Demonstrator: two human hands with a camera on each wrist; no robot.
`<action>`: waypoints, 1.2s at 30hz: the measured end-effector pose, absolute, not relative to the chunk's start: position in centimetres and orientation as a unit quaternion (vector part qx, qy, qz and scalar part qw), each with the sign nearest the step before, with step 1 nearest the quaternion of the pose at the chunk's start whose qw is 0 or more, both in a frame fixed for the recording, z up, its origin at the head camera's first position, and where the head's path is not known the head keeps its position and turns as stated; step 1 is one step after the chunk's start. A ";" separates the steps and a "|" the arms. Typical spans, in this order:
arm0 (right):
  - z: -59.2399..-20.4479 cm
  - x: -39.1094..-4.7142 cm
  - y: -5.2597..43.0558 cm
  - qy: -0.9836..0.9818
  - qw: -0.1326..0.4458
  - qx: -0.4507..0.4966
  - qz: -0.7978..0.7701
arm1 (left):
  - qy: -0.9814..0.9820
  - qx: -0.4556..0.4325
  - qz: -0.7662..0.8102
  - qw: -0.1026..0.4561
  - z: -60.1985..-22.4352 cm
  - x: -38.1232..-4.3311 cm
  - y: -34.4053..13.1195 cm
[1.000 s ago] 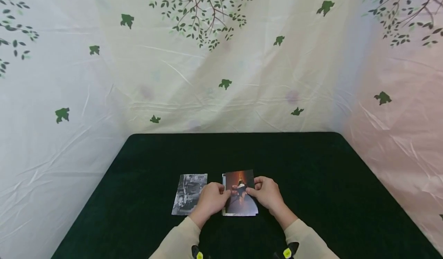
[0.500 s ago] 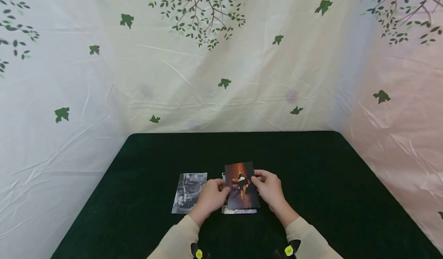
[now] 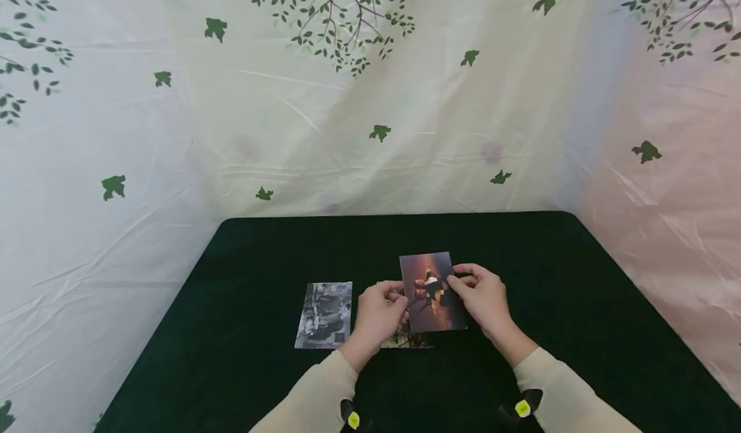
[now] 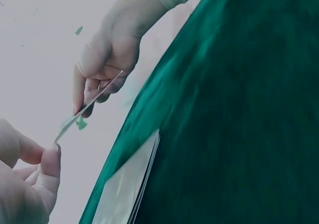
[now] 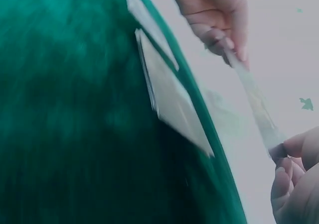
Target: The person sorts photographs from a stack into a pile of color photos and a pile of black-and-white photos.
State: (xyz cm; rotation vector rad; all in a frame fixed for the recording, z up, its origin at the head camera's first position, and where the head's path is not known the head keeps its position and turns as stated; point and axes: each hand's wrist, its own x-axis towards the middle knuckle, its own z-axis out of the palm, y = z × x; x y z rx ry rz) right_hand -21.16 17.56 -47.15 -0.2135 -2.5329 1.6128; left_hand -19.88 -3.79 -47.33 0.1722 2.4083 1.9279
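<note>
A colour photo print [image 3: 434,311], a dark orange-brown scene with a figure, is raised above the table between both hands. My left hand [image 3: 376,317] pinches its left edge between thumb and fingers. On the opposite edge, my right hand [image 3: 483,294] pinches it the same way. Both wrist views show the print [image 5: 254,97] nearly edge-on, clear of the tabletop. Beneath it lies a small stack of photo prints [image 3: 405,340], largely covered by the raised print and my left hand. A black-and-white photo print [image 3: 324,317] lies flat left of the stack.
A dark green cloth-covered table [image 3: 260,381] spreads around the prints. Behind and beside it hangs a pale curtain [image 3: 324,163] printed with leaves and branches. The stack's layered edges [image 4: 144,176] show in the left wrist view.
Both hands have lifted the colour print off the stack and carried it up and to the right. More of the stack's lower part shows now. The black-and-white print stays on the table.
</note>
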 end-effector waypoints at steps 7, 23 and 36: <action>-46.9 -19.8 22.1 -0.865 0.082 -0.059 0.491 | 0.768 0.041 0.640 0.003 -47.6 -19.8 0.5; -48.7 -18.9 27.5 -0.904 0.037 -0.044 0.423 | 0.860 0.062 0.506 0.002 -49.3 -19.1 5.7; -49.8 -20.0 27.1 -0.914 0.008 -0.056 0.402 | 0.893 0.055 0.446 0.014 -49.5 -20.0 6.0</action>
